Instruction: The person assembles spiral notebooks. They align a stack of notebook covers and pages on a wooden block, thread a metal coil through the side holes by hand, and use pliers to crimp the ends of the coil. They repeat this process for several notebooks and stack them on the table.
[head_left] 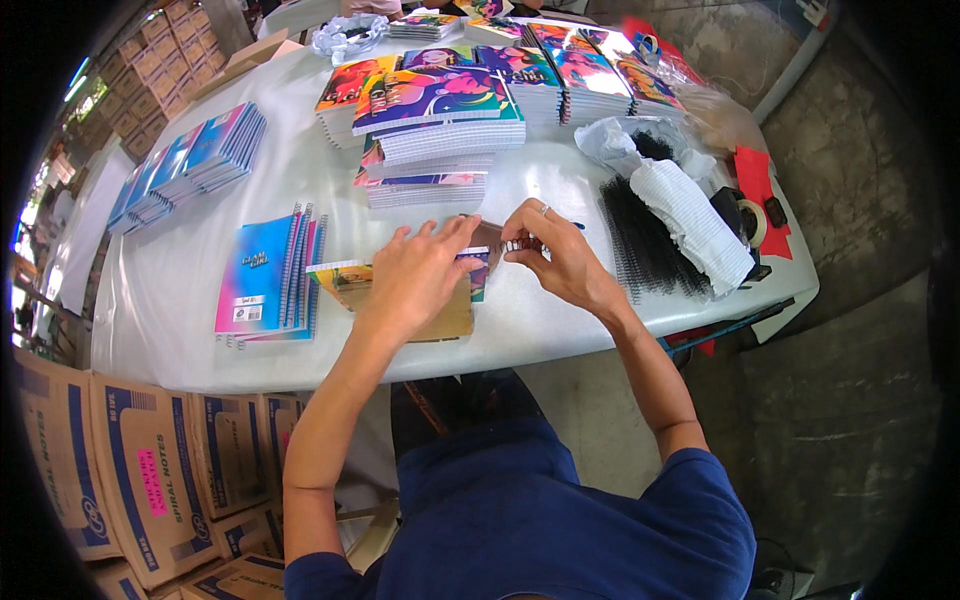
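Near the front edge of the table, my left hand [420, 275] grips a partly spread notebook [345, 285] with a colourful cover and a brown board. Its thumb and fingers lie across the top of the notebook. My right hand [560, 255] is closed in a pinch at the notebook's right edge, where a short row of spiral wire [520, 244] shows by the fingertips. The far end of that wire is hidden under the fingers. Left of my hands lie blue and pink spiral notebooks [262, 275], stacked a little askew.
Colourful notebook stacks [450, 125] stand beyond my hands. Bound blue notebooks [190, 160] are piled at the far left. On the right lie black spiral wires [645, 235], crumpled white paper [690, 225] and a tape roll [752, 222]. Cardboard boxes [150, 470] stand below the table's left side.
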